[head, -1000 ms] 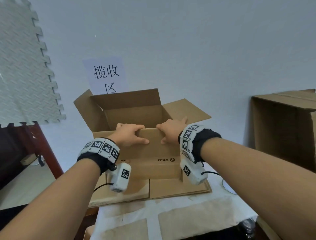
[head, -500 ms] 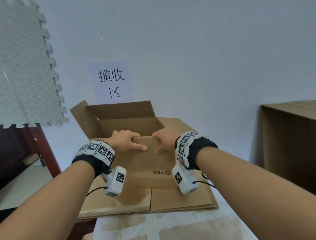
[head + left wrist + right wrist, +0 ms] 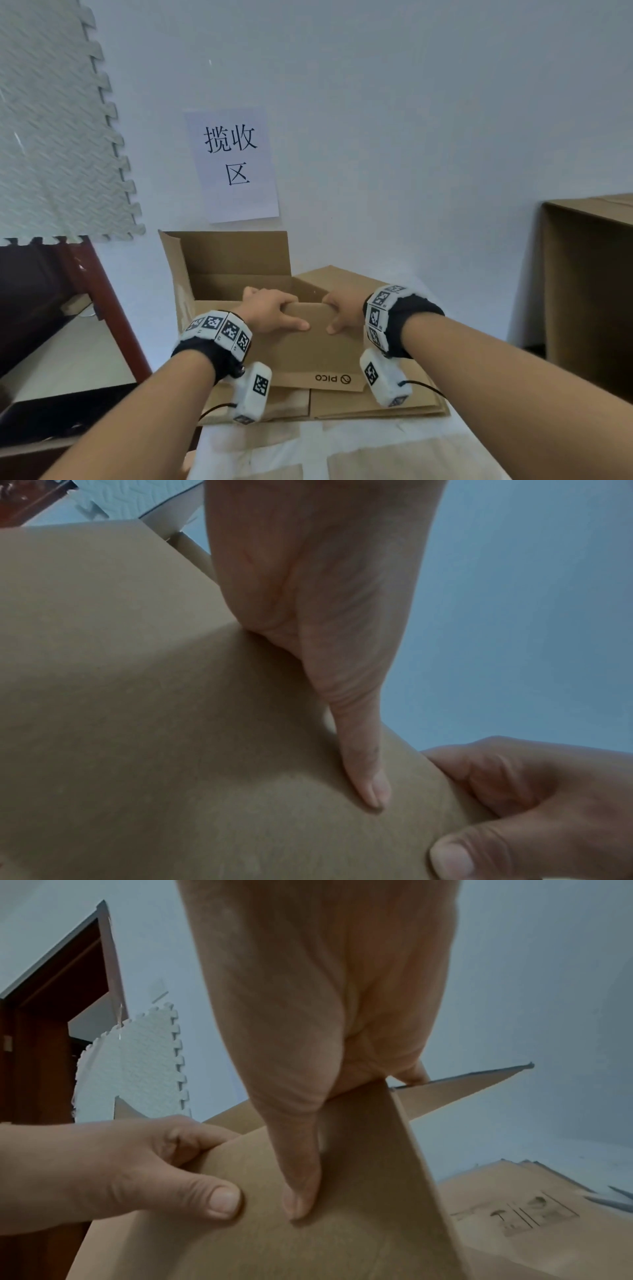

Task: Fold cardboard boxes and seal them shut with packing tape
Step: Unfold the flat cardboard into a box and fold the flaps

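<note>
1. An open cardboard box stands at the middle of the head view, on a stack of flattened cardboard sheets that lies on the desk, close to the wall.
2. The box's far flap stands upright at 12 o'clock, just beneath a paper sign with printed characters on the wall; the left flap also rises, and the right flap tips outward toward 3 o'clock.
3. The near flap, printed "PICO" near its lower edge, faces the person.
4. The left hand pinches the top edge of that flap: the fingers curl over the edge into the box and the thumb lies flat on the outer face, pointing toward 3 o'clock.
5. The right hand pinches the same edge just beside it, at 3 o'clock from the left hand, thumb pressed on the outer face and fingers hooked behind.
6. The two thumbs lie near each other without touching.
7. Both wrists carry black bands with white marker blocks.
8. A large brown carton stands at 3 o'clock, well apart from the box.
9. A grey foam puzzle mat hangs at 10 o'clock, with dark red wooden furniture below it.
</note>
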`<state>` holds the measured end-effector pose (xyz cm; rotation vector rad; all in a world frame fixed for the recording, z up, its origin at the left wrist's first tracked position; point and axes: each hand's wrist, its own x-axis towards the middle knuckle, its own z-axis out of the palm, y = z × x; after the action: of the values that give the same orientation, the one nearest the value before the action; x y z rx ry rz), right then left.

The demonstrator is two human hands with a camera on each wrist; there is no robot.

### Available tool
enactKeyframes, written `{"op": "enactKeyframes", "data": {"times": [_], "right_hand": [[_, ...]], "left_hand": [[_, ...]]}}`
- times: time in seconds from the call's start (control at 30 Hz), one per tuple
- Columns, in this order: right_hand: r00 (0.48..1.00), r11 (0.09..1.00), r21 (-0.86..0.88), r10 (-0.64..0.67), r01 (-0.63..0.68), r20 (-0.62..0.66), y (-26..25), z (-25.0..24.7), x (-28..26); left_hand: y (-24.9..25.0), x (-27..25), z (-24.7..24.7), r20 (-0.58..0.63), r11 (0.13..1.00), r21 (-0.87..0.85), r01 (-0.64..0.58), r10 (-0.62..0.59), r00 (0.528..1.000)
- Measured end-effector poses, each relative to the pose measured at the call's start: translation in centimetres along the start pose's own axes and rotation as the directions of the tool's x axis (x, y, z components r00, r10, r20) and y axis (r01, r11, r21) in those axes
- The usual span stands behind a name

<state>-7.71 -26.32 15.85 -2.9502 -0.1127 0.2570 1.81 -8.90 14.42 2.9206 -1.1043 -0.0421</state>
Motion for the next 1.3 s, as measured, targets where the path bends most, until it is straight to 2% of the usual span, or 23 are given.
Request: {"op": "enactKeyframes", "data": {"times": [0.13, 0.23, 0.3, 0.33, 0.4, 0.47, 0.5, 0.53, 0.57, 0.6, 0.63, 0.67, 0.7, 0.77, 0.8, 0.83, 0.9, 1.07, 1.3], "right_hand": [[1.000, 0.998, 0.064, 0.009, -0.008, -0.018, 0.3, 1.3, -0.5], [0.971, 0.967, 0.250, 0.018, 0.044, -0.240, 0.5, 2.5, -0.8], [0.899, 0.930, 0.363, 0.111, 0.056, -0.425, 0.8, 3.0, -0.8], [0.843, 0.935, 0.356, 0.194, -0.004, -0.501, 1.2, 3.2, -0.9], [0.702, 0.923, 0.326, 0.371, -0.204, -0.608, 2.2, 3.2, -1.2], [0.596, 0.818, 0.502, 0.560, -0.283, -0.576, 3.5, 3.0, -2.0], [0.580, 0.714, 0.660, 0.648, -0.235, -0.494, 3.9, 2.8, -2.5], [0.601, 0.567, 0.811, 0.701, -0.143, -0.385, 4.5, 2.7, -2.7], [0.660, 0.393, 0.919, 0.699, -0.034, -0.274, 4.7, 2.7, -2.9], [0.747, 0.253, 0.967, 0.640, 0.017, -0.181, 4.6, 2.6, -3.1], [0.818, 0.214, 0.977, 0.562, -0.005, -0.119, 4.2, 2.5, -3.2], [0.865, 0.274, 0.960, 0.495, -0.063, -0.085, 3.7, 2.5, -3.3], [0.892, 0.405, 0.905, 0.447, -0.134, -0.068, 3.1, 2.4, -3.4], [0.898, 0.712, 0.661, 0.420, -0.237, -0.130, 1.7, 2.1, -3.6], [0.891, 0.805, 0.536, 0.411, -0.255, -0.194, 1.0, 1.9, -3.7], [0.882, 0.851, 0.459, 0.400, -0.257, -0.248, 0.4, 1.7, -3.9], [0.858, 0.879, 0.414, 0.390, -0.238, -0.334, -0.3, 1.5, -4.0], [0.750, 0.817, 0.548, 0.473, -0.178, -0.462, -0.2, 0.7, -4.5], [0.670, 0.842, 0.526, 0.457, -0.116, -0.585, -0.3, -0.9, -7.1]], "left_hand": [[0.1, -0.4, 0.7, 0.023, 1.000, -0.016, -0.005, 0.006, 1.000], [-0.2, -1.2, 1.1, 0.046, 0.999, -0.046, 0.001, 0.001, 0.999], [-0.4, -1.9, 1.4, 0.049, 0.998, -0.060, 0.014, -0.011, 0.999], [-0.4, -2.3, 1.6, 0.052, 0.997, -0.068, 0.019, -0.016, 0.999], [-0.6, -3.0, 2.2, 0.045, 0.996, -0.087, 0.020, -0.017, 0.999], [-0.7, -3.7, 2.7, 0.029, 0.995, -0.100, 0.022, -0.019, 0.999], [-0.7, -3.9, 2.9, 0.020, 0.994, -0.106, 0.021, -0.019, 1.000], [-0.7, -4.1, 3.1, 0.011, 0.993, -0.113, 0.022, -0.021, 1.000], [-0.8, -4.3, 3.2, 0.001, 0.993, -0.119, 0.024, -0.024, 1.000], [-0.8, -4.4, 3.4, -0.011, 0.992, -0.125, 0.024, -0.026, 1.000], [-0.9, -4.5, 3.6, -0.023, 0.992, -0.128, 0.024, -0.027, 0.999], [-0.9, -4.5, 3.7, -0.035, 0.992, -0.127, 0.023, -0.028, 0.999], [-0.9, -4.6, 3.7, -0.047, 0.992, -0.124, 0.021, -0.027, 0.999], [-0.9, -4.7, 3.7, -0.067, 0.993, -0.117, 0.013, -0.021, 0.998], [-0.8, -4.8, 3.6, -0.079, 0.993, -0.116, 0.009, -0.018, 0.997], [-0.8, -4.9, 3.4, -0.093, 0.993, -0.115, 0.006, -0.016, 0.996], [-0.7, -5.1, 2.6, -0.119, 0.993, -0.122, -0.002, -0.012, 0.993], [0.9, -5.3, -0.7, -0.188, 0.998, -0.062, -0.032, 0.019, 0.982], [3.0, -5.9, -4.6, -0.225, 0.997, 0.032, -0.072, 0.077, 0.971]]}}
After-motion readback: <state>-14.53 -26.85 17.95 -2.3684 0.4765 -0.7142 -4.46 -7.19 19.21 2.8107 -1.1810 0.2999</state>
